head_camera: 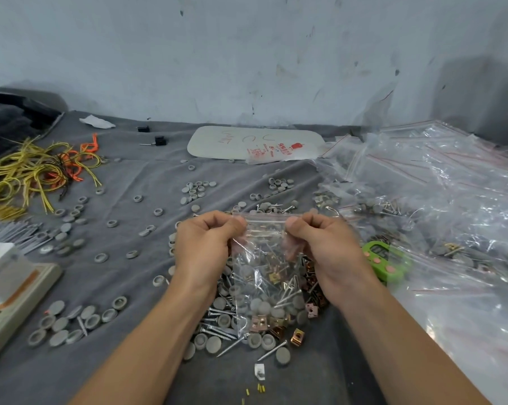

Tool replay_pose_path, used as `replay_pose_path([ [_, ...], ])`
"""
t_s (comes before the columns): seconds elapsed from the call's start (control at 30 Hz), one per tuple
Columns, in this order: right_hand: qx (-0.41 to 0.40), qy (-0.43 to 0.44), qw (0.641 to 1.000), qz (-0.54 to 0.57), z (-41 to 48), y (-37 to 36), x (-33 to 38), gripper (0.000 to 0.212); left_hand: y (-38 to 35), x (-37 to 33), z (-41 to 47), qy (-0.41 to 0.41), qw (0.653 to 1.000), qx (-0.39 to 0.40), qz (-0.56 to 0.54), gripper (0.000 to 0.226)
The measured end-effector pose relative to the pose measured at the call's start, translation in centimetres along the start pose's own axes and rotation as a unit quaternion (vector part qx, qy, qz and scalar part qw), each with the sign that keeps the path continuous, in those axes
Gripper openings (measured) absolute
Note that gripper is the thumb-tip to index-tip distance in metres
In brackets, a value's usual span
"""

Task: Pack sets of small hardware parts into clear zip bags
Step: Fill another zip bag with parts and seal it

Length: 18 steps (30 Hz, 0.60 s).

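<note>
Table (135, 176) draped in grey cloth. Far left corner: tangle of yellow and orange cords (33, 171). Left edge, nearer: bundle of grey nails (10, 232), then a white-and-beige device (13, 287); cannot tell what it is. Grey round caps (60, 324) scattered loose across the left half, some dome up, some hollow up. Centre, near edge: left hand (206, 247) pinches the top left corner of the zip bag (264, 276) at its seal strip, thumb in front, fingers curled behind. Bag hangs upright between both hands, holding screws, grey caps and brass-coloured clips, mostly settled in its lower half; whether the seal is closed cannot be told. Under and around the bag: loose heap of screws (217, 328), caps and metal clips (298, 337). Far edge, centre: flat white board (232, 141) with faint marks. Right hand (328, 249) pinches the top right corner of the bag the same way. Just right of that hand: green timer (384, 258). Right side: heap of clear bags (451, 200), several already filled with parts
</note>
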State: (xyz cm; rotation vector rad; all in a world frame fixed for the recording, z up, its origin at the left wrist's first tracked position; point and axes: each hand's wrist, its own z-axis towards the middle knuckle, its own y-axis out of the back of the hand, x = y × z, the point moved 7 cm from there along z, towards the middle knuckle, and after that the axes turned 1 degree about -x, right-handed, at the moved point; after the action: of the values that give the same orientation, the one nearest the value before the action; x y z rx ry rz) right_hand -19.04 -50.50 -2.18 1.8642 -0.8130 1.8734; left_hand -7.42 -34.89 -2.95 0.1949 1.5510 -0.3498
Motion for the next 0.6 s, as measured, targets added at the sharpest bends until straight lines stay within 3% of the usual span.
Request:
replay_pose_path([
  [0.13, 0.004, 0.007, 1.000, 0.001, 0.0, -0.1, 0.1, 0.034, -0.4, -0.1, -0.4, -0.016, 0.999, 0.030, -0.015, 0.025],
  [0.27, 0.025, 0.028, 0.999, -0.028, 0.0, -0.5, 0.2, 0.027, -1.0, -0.1, -0.7, -0.023, 0.997, 0.069, -0.003, 0.006],
  [0.6, 0.010, 0.054, 0.998, -0.035, -0.3, -1.1, 0.3, 0.026, -1.2, -0.4, -0.8, -0.024, 0.998, 0.060, -0.014, 0.006],
])
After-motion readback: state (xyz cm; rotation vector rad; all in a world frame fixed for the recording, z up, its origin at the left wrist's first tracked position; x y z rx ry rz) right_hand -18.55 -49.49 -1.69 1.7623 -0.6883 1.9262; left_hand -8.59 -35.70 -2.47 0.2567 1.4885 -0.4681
